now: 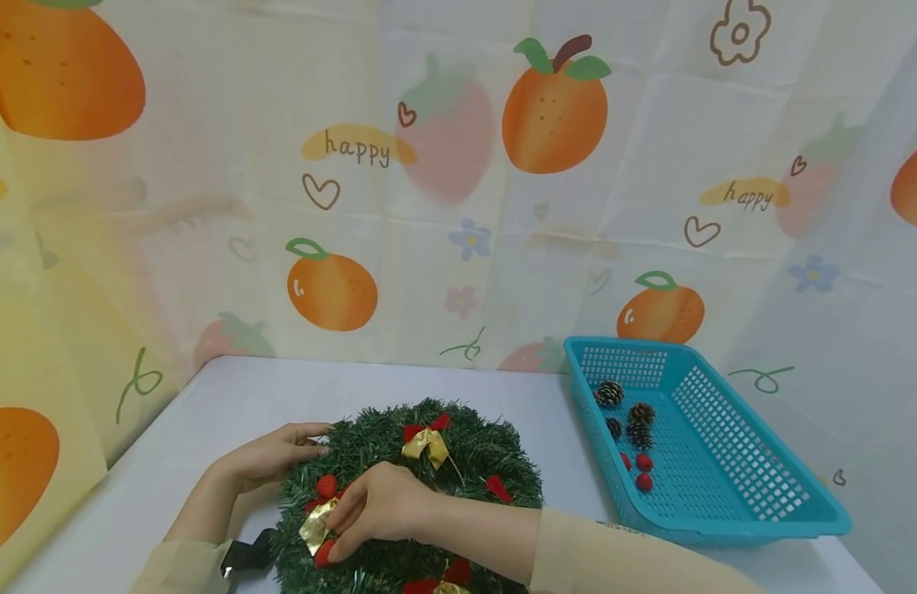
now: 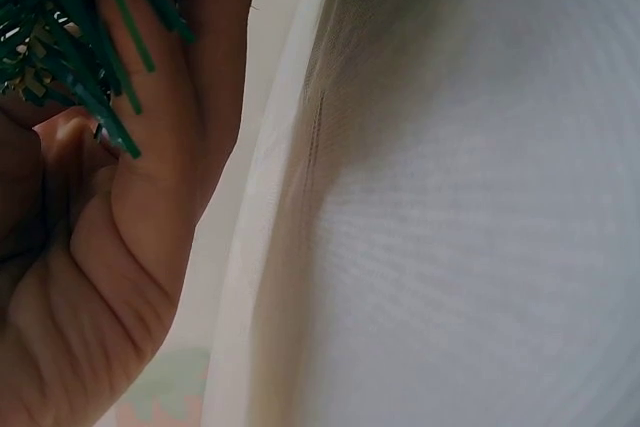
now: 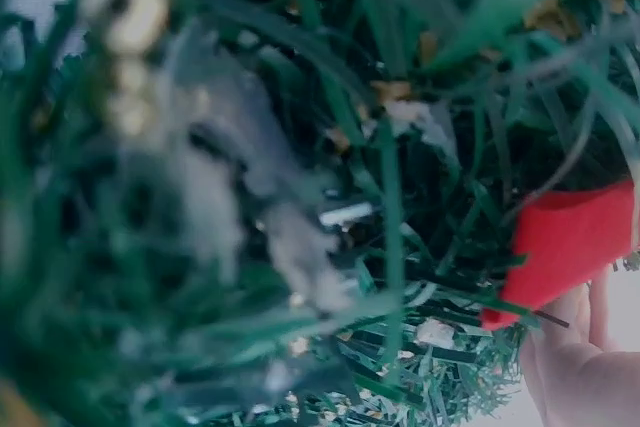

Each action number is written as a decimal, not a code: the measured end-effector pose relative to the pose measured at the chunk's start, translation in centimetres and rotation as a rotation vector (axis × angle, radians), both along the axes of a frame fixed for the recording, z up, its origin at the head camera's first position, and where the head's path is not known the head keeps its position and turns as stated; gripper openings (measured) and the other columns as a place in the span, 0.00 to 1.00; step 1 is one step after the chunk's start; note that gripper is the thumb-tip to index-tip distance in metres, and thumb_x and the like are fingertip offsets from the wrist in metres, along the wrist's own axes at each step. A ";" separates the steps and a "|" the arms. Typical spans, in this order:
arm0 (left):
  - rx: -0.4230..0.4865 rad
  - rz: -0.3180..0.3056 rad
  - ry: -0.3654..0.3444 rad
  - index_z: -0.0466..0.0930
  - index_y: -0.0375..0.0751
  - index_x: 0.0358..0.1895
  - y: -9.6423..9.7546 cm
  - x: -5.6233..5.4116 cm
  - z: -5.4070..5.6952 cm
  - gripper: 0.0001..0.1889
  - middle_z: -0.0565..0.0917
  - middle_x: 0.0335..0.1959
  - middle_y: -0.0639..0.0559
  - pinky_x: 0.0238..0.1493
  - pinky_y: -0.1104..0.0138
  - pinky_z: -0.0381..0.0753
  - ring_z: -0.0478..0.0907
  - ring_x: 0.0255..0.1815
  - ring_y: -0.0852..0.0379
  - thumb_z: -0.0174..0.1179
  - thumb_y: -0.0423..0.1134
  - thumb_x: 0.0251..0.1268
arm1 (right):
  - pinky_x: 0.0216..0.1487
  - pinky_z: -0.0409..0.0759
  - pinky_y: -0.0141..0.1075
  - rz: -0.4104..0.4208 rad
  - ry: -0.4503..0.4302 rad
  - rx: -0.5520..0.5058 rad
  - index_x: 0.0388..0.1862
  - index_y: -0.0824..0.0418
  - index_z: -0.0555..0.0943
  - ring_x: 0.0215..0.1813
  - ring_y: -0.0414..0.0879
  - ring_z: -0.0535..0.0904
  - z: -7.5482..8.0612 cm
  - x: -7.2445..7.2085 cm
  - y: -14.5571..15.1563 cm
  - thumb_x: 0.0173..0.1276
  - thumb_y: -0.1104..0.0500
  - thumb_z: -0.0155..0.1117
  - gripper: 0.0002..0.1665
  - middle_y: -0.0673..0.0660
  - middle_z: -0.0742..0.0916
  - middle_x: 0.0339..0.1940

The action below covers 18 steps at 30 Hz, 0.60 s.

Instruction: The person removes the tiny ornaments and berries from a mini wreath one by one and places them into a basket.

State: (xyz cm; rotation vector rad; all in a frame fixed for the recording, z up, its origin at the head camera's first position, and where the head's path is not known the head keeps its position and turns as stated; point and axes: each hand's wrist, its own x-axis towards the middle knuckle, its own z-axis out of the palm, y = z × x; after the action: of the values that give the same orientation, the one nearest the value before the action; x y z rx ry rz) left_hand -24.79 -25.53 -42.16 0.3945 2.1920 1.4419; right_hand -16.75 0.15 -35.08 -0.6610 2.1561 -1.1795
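Note:
A green tinsel wreath (image 1: 495, 450) lies on the white table. My left hand (image 1: 268, 458) holds its upper left rim; the left wrist view shows the fingers (image 2: 165, 137) against the green strands. Over the wreath's left side, my right hand (image 1: 387, 503) pinches at a gold and red bow (image 1: 317, 528), thumb low beside a red piece. A round red ball (image 1: 326, 485) sits just above that bow. Another red and gold bow (image 1: 427, 445) is at the top, and one (image 1: 449, 587) shows at the bottom. My right hand hides part of the wreath's middle.
A blue plastic basket (image 1: 755, 429) stands to the right, holding several pinecones (image 1: 640, 436) and red balls (image 1: 645, 481). A black strap (image 1: 248, 554) is by my left wrist. A fruit-patterned cloth (image 1: 443, 272) hangs behind the table (image 1: 280, 379).

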 end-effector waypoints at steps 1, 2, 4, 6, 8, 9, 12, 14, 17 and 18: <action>-0.002 0.000 0.001 0.47 0.28 0.78 0.0 0.0 0.0 0.38 0.49 0.76 0.19 0.46 0.61 0.74 0.58 0.73 0.24 0.51 0.48 0.77 | 0.41 0.83 0.29 0.005 0.013 0.007 0.39 0.61 0.90 0.36 0.32 0.83 0.0 0.0 0.0 0.55 0.65 0.76 0.11 0.55 0.92 0.38; -0.005 0.003 -0.003 0.47 0.29 0.78 0.0 0.1 0.0 0.38 0.48 0.76 0.20 0.52 0.57 0.75 0.49 0.76 0.23 0.51 0.48 0.76 | 0.40 0.82 0.29 0.010 0.022 0.008 0.39 0.61 0.90 0.35 0.32 0.83 -0.1 0.0 0.0 0.55 0.65 0.76 0.11 0.55 0.92 0.38; -0.006 0.001 -0.010 0.47 0.29 0.78 0.0 0.1 0.0 0.39 0.48 0.76 0.20 0.59 0.47 0.75 0.45 0.76 0.21 0.51 0.48 0.76 | 0.39 0.82 0.28 0.017 0.040 0.011 0.39 0.61 0.90 0.35 0.31 0.83 -0.2 0.0 -0.1 0.55 0.65 0.76 0.11 0.55 0.92 0.38; -0.006 -0.001 -0.009 0.46 0.28 0.78 0.0 0.1 0.0 0.39 0.48 0.76 0.19 0.61 0.43 0.73 0.45 0.75 0.20 0.51 0.48 0.76 | 0.37 0.81 0.27 0.020 0.059 0.022 0.39 0.60 0.90 0.34 0.31 0.82 -0.3 0.0 -0.1 0.56 0.64 0.76 0.11 0.55 0.93 0.37; -0.001 0.001 -0.009 0.47 0.28 0.78 0.0 0.1 -0.1 0.39 0.48 0.76 0.19 0.62 0.45 0.73 0.45 0.76 0.21 0.52 0.48 0.76 | 0.36 0.80 0.27 0.018 0.075 0.024 0.39 0.60 0.90 0.33 0.30 0.81 -0.3 0.1 -0.1 0.55 0.64 0.77 0.10 0.54 0.93 0.37; 0.001 0.003 -0.010 0.47 0.28 0.78 0.0 0.1 -0.1 0.39 0.49 0.75 0.19 0.58 0.50 0.76 0.49 0.75 0.21 0.52 0.48 0.76 | 0.36 0.80 0.26 0.015 0.086 0.026 0.38 0.60 0.91 0.32 0.29 0.81 -0.4 0.2 -0.1 0.55 0.63 0.77 0.10 0.54 0.93 0.36; 0.004 0.003 -0.003 0.47 0.27 0.78 0.0 0.0 -0.2 0.39 0.49 0.75 0.18 0.46 0.61 0.75 0.59 0.72 0.30 0.52 0.48 0.76 | 0.35 0.78 0.26 0.007 0.116 0.035 0.37 0.59 0.91 0.31 0.28 0.80 -0.4 0.4 -0.2 0.54 0.62 0.77 0.09 0.52 0.93 0.35; 0.012 0.006 -0.007 0.47 0.27 0.78 0.0 -0.1 -0.2 0.40 0.49 0.75 0.18 0.35 0.65 0.70 0.70 0.60 0.41 0.53 0.48 0.76 | 0.35 0.77 0.25 0.005 0.136 0.041 0.36 0.58 0.91 0.31 0.28 0.79 -0.4 0.5 -0.3 0.54 0.62 0.78 0.09 0.52 0.93 0.34; 0.018 0.002 -0.006 0.46 0.27 0.78 0.0 -0.1 -0.3 0.40 0.49 0.74 0.17 0.35 0.66 0.73 0.76 0.44 0.51 0.52 0.48 0.76 | 0.35 0.77 0.25 0.015 0.168 0.059 0.35 0.57 0.91 0.30 0.27 0.78 -0.4 0.5 -0.4 0.54 0.61 0.78 0.08 0.51 0.93 0.33; 0.021 0.003 -0.006 0.46 0.27 0.78 0.0 -0.1 -0.2 0.40 0.50 0.74 0.17 0.31 0.68 0.71 0.73 0.33 0.55 0.52 0.47 0.76 | 0.35 0.77 0.25 0.020 0.178 0.067 0.35 0.57 0.91 0.29 0.27 0.78 -0.4 0.5 -0.5 0.55 0.60 0.78 0.08 0.51 0.92 0.33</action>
State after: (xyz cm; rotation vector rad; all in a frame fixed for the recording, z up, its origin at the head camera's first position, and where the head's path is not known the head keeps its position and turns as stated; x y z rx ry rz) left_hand -24.90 -25.52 -42.40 0.3934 2.1749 1.4670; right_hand -16.21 -0.32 -35.51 -0.7820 2.3195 -1.0683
